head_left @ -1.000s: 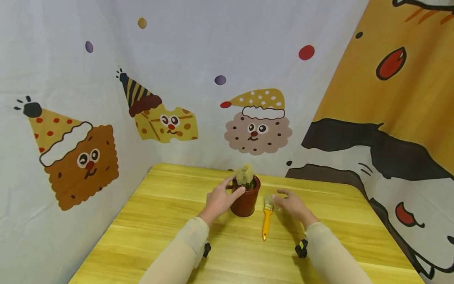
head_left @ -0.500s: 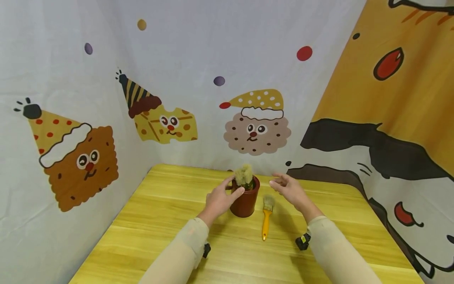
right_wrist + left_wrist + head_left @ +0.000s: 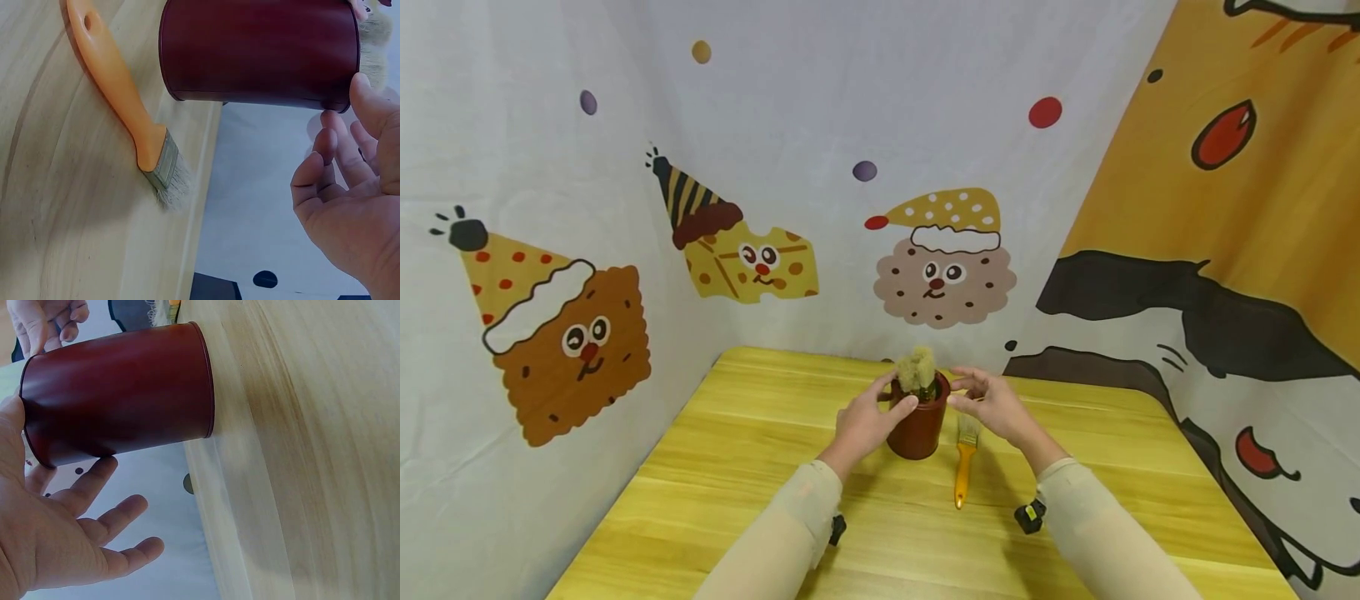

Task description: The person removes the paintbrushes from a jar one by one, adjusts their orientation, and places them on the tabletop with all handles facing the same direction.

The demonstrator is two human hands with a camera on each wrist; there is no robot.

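Note:
A dark red cylindrical pen holder (image 3: 917, 429) stands upright on the table, several brushes with pale bristles (image 3: 917, 371) sticking out of its top. My left hand (image 3: 867, 423) holds the holder's left side near the rim; in the left wrist view its thumb is at the rim, the index fingertip touches the wall, and the other fingers spread away. On the opposite side is my right hand (image 3: 992, 407), thumb and fingers bent loosely at the rim (image 3: 357, 62). Just right of the holder lies a paintbrush (image 3: 962, 475) with an orange handle, its bristles partly behind the right hand.
The wooden table (image 3: 737, 467) reaches back to a white cloth backdrop (image 3: 805, 100) with cartoon prints. A dark camera (image 3: 1030, 515) is worn at the right wrist and another dark camera (image 3: 837, 529) at the left.
My right hand has lifted from beside the paintbrush's bristles, then moved left to the holder's rim. The left hand, holder and paintbrush have stayed in place.

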